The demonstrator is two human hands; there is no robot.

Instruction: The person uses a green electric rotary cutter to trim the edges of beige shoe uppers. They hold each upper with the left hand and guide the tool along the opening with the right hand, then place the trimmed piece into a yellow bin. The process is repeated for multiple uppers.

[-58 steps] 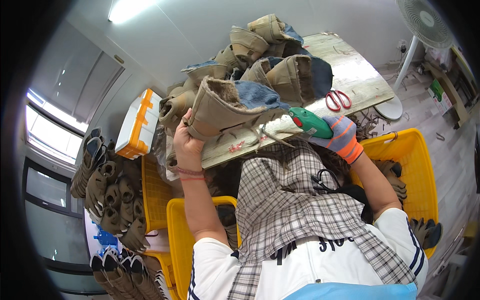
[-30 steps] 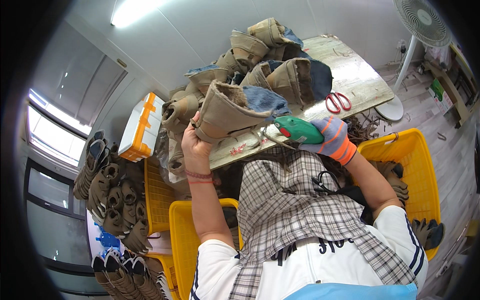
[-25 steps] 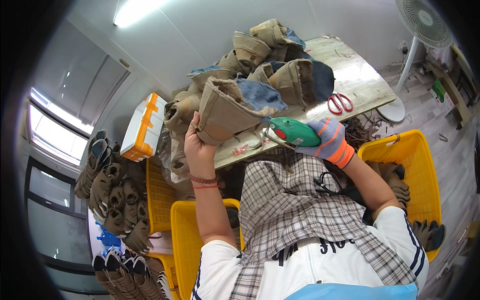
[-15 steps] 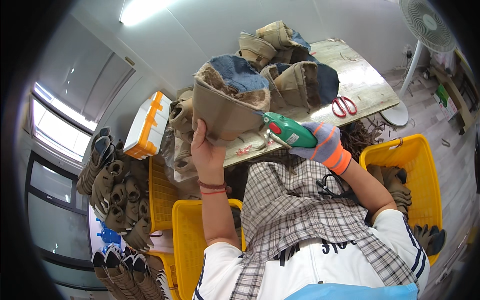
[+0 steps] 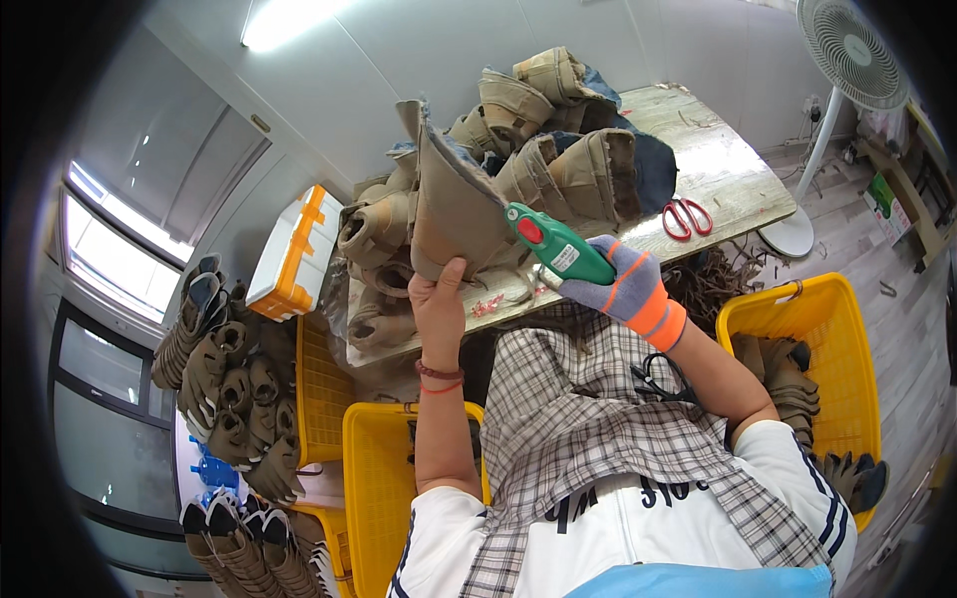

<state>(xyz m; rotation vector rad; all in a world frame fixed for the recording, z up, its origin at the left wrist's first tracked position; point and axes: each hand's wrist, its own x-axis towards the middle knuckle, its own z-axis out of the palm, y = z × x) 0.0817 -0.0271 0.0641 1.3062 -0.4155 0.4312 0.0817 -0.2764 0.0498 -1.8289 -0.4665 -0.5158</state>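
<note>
So, tan upper abv L hand, gripped low

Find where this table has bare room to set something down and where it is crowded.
Mostly bare: the right part of the table, between the piled boot pieces, the red-handled scissors and the right edge. Crowded: its left part, under the pile, with the left hand holding another piece and the right hand a green tool.

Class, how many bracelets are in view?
2: a dark red band and a thin orange string, both around the left wrist. The grey-and-orange knit glove may hide more.
</note>
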